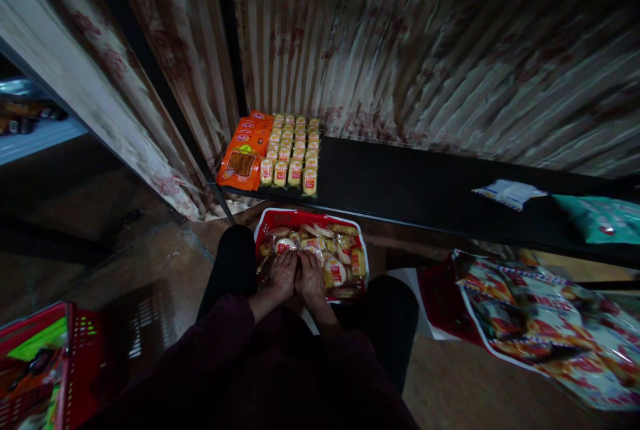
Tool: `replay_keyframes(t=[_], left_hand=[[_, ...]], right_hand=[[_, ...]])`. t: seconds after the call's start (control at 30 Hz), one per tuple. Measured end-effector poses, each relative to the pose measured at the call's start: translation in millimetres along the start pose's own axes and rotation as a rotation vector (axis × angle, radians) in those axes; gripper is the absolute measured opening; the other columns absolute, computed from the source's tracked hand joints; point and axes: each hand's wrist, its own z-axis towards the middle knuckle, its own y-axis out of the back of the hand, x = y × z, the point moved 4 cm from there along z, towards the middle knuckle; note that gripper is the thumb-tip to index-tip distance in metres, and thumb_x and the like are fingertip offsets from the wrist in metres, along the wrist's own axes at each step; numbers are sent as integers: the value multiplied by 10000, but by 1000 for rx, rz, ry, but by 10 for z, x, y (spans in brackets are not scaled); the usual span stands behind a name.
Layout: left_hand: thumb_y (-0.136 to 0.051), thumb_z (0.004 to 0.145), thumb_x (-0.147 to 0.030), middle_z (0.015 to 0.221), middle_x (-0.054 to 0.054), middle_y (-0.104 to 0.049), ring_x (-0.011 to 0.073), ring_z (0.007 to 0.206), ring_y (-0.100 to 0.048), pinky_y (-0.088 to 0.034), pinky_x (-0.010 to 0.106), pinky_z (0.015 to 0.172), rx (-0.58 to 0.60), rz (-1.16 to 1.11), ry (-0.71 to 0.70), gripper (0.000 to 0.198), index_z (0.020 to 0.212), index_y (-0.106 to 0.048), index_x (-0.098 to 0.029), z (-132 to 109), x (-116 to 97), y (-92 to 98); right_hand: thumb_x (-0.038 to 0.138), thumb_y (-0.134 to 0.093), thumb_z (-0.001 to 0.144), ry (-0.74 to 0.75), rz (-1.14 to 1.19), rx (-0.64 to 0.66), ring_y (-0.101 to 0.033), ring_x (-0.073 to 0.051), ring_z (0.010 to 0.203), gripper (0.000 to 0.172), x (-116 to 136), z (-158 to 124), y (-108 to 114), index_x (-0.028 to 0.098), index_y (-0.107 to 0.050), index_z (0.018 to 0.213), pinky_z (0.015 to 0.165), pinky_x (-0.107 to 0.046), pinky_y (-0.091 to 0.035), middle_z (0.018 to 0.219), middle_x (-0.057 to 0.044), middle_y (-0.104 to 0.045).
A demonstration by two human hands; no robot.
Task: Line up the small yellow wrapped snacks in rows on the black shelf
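The individually wrapped cakes [335, 271] lie heaped in a red basket [367, 263] with a white rim, set between the person's dark-clothed knees, close against the near edge of a black shelf [395, 173]. The lower layers are buried, and the hands and forearms cover part of the basket's near side; glare on the clear wrappers and the dim light make most label print unreadable. The left hand [281, 275] and right hand [311, 278] are side by side over the left and middle of the heap, fingers bent slightly downward onto it, with cakes beyond their tips and to the right of the right hand. How far either hand is open, and whether it has hold of a cake, I cannot tell, since the palms face away. At the shelf's left end, small yellow packets [295, 153] stand in rows just beside overlapping orange packets [245, 153]. Farther right lie a white-and-blue packet [510, 193] and a teal bag [607, 218], the latter cut off by the right edge. Near right, large glossy bags [545, 307] overfill another basket; near left, a second red basket [85, 350] is cropped, its contents unclear. A pleated, flower-patterned curtain [400, 50] hangs behind the shelf.
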Motion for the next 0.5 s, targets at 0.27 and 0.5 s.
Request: replay_keyframes(t=[0.27,0.5], left_hand=[[-437,808,-116,1347,155,-525,266,1312,-410,-348,487,1080,-224,-25,20,431,1216,-577,-124,100,89,145],[-451,809,-96,1329,181,-513,229,1207,-515,-421,352,1009,-204,-44,251,460,1265,-507,-100,370,378,416]], right_hand=[[89,-411,766,-13,-9,11,-531,-248,1135,428,-40,35,-30,128,-641,1125,1023,-455,-411,1141,-140,-640],[85,-375,814,17,16,83,-462,-226,1256,480,155,93,-75,100,-558,1257,1057,-409,-407,1329,-146,-539]])
